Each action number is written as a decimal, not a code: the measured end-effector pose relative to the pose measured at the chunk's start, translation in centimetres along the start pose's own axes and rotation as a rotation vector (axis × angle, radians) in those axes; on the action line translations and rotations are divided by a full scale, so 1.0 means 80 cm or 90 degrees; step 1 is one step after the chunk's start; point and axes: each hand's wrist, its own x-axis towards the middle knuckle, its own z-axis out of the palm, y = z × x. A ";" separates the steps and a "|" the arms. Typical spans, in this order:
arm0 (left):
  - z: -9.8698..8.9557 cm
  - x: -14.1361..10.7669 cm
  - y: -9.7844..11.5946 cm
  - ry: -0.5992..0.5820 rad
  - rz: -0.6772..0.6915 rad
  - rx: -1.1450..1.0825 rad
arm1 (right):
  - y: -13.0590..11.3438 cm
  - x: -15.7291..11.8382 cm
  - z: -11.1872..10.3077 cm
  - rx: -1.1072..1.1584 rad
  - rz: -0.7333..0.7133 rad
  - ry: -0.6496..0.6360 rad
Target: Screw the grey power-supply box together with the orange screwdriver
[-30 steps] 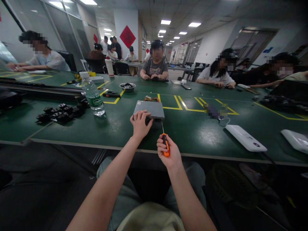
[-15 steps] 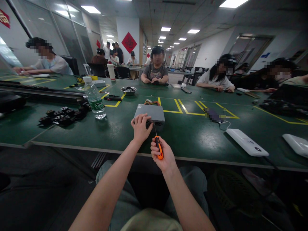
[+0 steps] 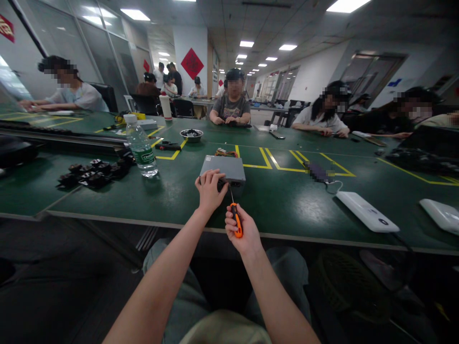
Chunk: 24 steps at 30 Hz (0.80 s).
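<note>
A grey metal computer power supply (image 3: 229, 167) lies on the green table, a bundle of coloured wires (image 3: 225, 153) at its far side. My left hand (image 3: 211, 189) grips its near left corner, fingers over the top and thumb against the front. In my right hand (image 3: 245, 230) is a screwdriver (image 3: 237, 220) with an orange and black handle, fingers wrapped around it. Its thin shaft points up and away to the front face of the power supply, close by my left thumb. Whether the tip sits in a screw is too small to tell.
Left of the power supply stands a water bottle (image 3: 142, 148), beside a pile of black parts (image 3: 95, 173). Farther back are a metal bowl (image 3: 191, 135) and a black-and-red tool (image 3: 168, 145). A white power bank (image 3: 367, 212) lies at right, cabled to a phone. Several people sit around the table.
</note>
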 end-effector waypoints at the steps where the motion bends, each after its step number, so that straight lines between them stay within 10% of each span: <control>1: 0.000 0.000 0.000 0.001 0.001 0.000 | 0.000 0.000 0.000 0.001 0.000 -0.001; 24: 0.001 0.000 -0.001 0.001 0.000 -0.001 | 0.002 -0.008 0.011 0.053 0.015 0.041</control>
